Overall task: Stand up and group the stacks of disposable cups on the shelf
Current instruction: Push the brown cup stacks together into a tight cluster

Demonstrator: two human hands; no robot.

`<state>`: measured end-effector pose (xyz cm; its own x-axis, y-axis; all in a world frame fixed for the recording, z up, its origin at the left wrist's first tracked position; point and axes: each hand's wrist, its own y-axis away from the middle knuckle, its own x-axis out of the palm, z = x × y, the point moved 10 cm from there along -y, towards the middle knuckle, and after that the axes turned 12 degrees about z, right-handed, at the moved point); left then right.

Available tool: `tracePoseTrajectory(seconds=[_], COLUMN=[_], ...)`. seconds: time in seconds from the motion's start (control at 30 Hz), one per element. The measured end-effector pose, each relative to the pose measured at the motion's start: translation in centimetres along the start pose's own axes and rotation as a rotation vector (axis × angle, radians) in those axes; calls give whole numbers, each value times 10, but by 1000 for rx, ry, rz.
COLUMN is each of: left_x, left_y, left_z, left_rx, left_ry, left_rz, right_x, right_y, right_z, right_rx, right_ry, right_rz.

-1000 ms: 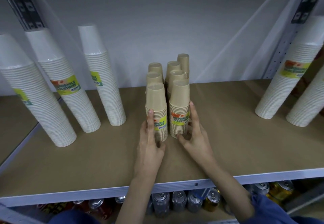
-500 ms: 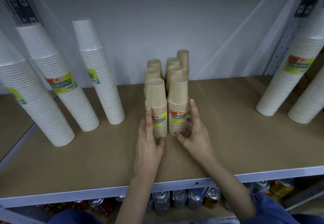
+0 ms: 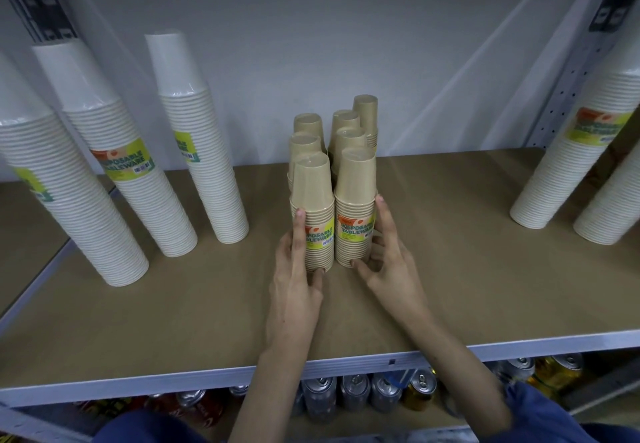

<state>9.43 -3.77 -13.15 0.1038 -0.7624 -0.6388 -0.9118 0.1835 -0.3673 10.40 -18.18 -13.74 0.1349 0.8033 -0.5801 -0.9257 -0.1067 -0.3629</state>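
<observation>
two grips at once: our left hand cups the left short tan paper-cup stack between thumb and fingers, and our right hand cups its right twin, we judge to press the pair flush. more tan stacks stand upright close behind on the brown board shelf, in one cluster; tall white cup stacks stand upright off to both sides.

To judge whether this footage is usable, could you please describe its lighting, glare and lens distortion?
All head view: even, soft light with faint shadows; wide-angle bending splays the white stacks outward at both edges; sheen on their plastic wrap; labels on the front brown stacks read clearly; cans below the shelf look dim.
</observation>
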Motion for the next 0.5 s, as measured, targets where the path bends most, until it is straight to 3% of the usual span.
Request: tracePoseTrajectory(seconds=[0.5], left_x=[-2], left_y=[2], left_z=[-4], left_rx=[-1], left_ry=[4], left_rz=[-12], right_x=[-1], right_y=[0], right_z=[-3], right_rx=[4], right_ry=[-19], right_rz=[-20])
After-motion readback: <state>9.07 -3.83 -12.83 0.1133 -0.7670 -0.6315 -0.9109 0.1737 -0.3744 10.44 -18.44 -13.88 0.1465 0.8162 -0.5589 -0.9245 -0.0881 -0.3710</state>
